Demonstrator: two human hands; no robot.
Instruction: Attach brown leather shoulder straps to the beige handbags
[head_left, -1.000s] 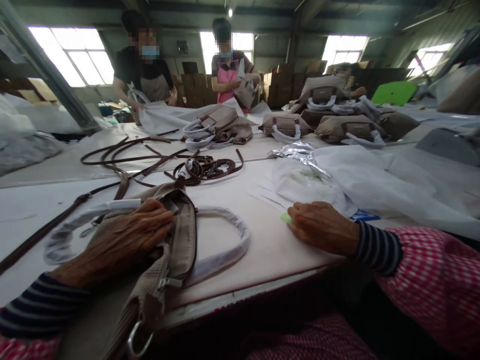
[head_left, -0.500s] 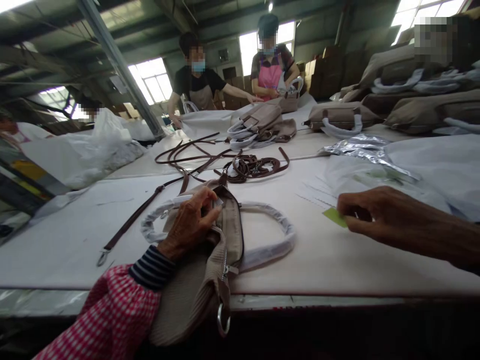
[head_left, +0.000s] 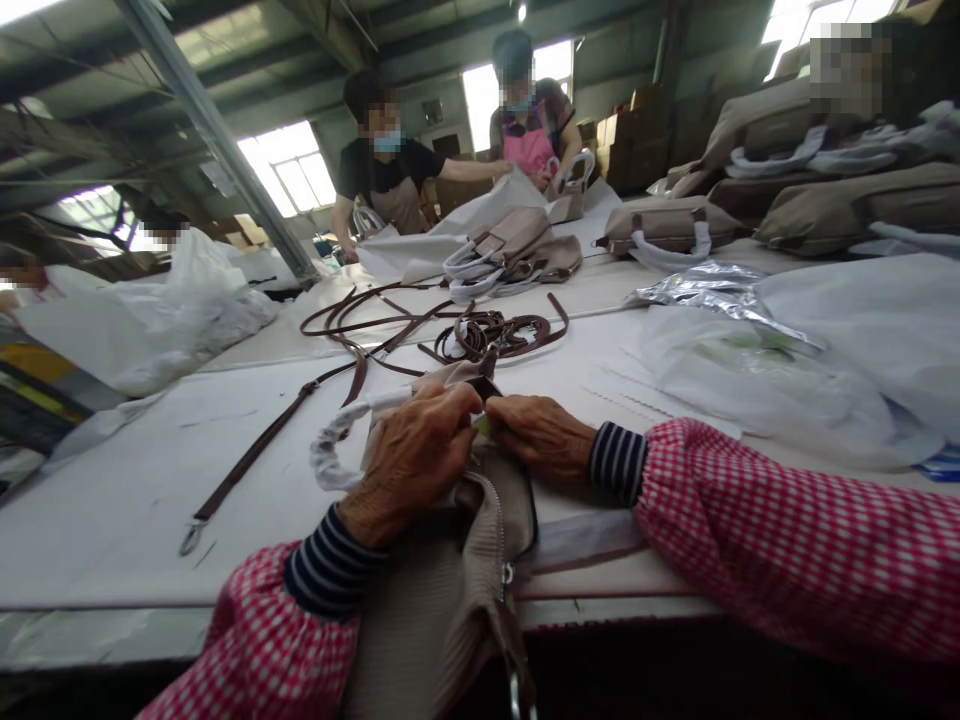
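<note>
Two hands meet over a beige handbag [head_left: 450, 590], its handle [head_left: 330, 450] wrapped in white, draped over the counter [head_left: 135, 490] edge. The left hand [head_left: 411, 460] has its grip closed on the bag's top rim; the right hand [head_left: 540, 435], half a second ago well off to the right, now apparently pinches a green slip [head_left: 480, 426] against that rim.

Left hand [head_left: 411, 462] and right hand [head_left: 538, 435] pinch a green tag [head_left: 480, 426] over the beige handbag [head_left: 450, 560].

- Green slip [head_left: 480, 427]: mostly hidden between left hand [head_left: 412, 460] and right hand [head_left: 540, 435]; a sliver showed.
- Bag [head_left: 450, 600]: lower end cut off at 6 o'clock edge.
- Wrapped handle [head_left: 330, 455]: 3 o'clock end hidden under left hand.
</note>
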